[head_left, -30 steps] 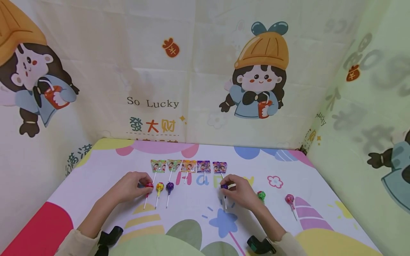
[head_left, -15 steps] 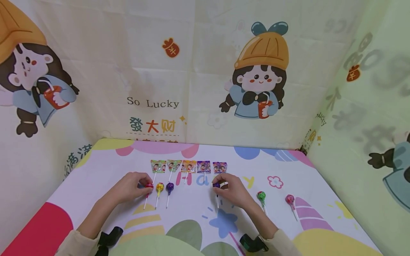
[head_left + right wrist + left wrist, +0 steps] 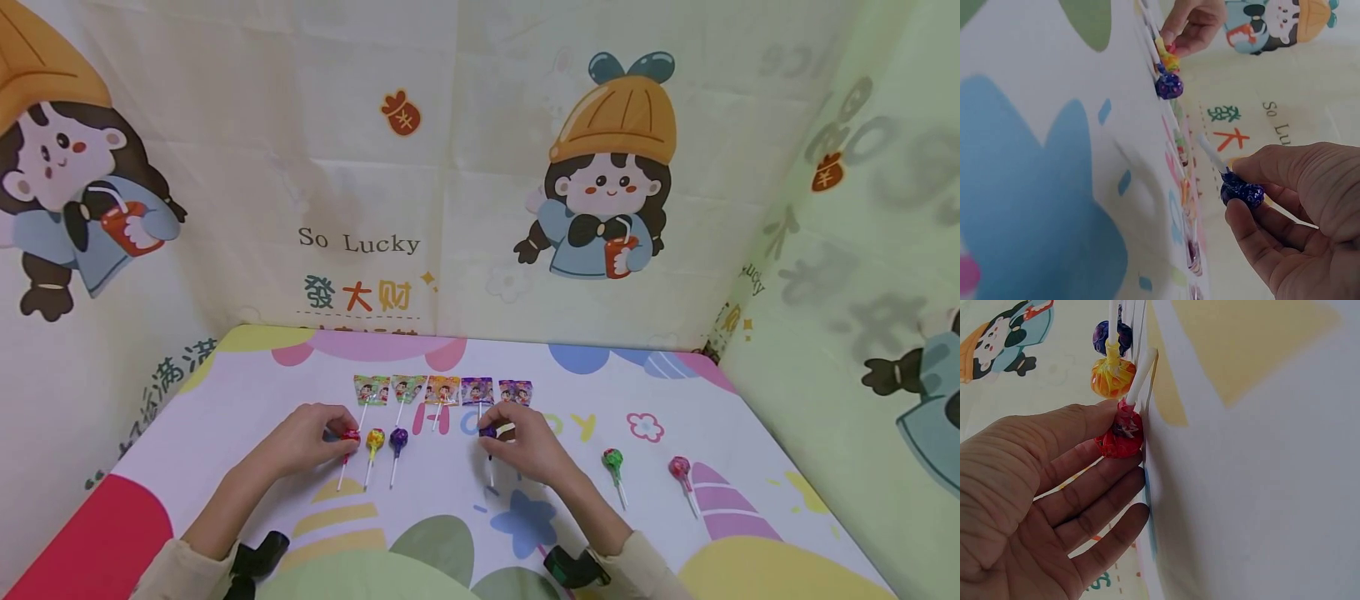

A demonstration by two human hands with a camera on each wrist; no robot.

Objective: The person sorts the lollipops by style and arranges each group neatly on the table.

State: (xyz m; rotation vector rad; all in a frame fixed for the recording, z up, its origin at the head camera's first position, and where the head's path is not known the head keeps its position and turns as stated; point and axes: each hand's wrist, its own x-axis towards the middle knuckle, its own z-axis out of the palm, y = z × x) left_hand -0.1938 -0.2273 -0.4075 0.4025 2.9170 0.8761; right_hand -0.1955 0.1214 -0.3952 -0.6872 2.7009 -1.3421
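- Lollipop in dark purple wrap (image 3: 1241, 192): held in the right hand (image 3: 527, 442), its ball pinched between thumb and fingers; it appears raised just off the table (image 3: 577, 393).
- Long axis: the stick (image 3: 1212, 153) points back toward the person, nearly parallel to those of the three lollipops on its left.
- Row of three: red lollipop (image 3: 1122, 442), yellow lollipop (image 3: 375, 438), second purple lollipop (image 3: 398, 439); the last lies level with the held one, across a gap to its left.
- Left hand (image 3: 306, 437): thumb and forefinger pinch the red lollipop at the row's outer end; the remaining fingers extend loosely.
- Surface: white, printed with coloured shapes; five bagged lollipops (image 3: 442, 389) lie in a farther row, with a green lollipop (image 3: 612, 459) and a pink lollipop (image 3: 679, 468) well apart on the right.
- Room: pale cloth walls (image 3: 480, 192) with printed cartoon figures (image 3: 611, 175).
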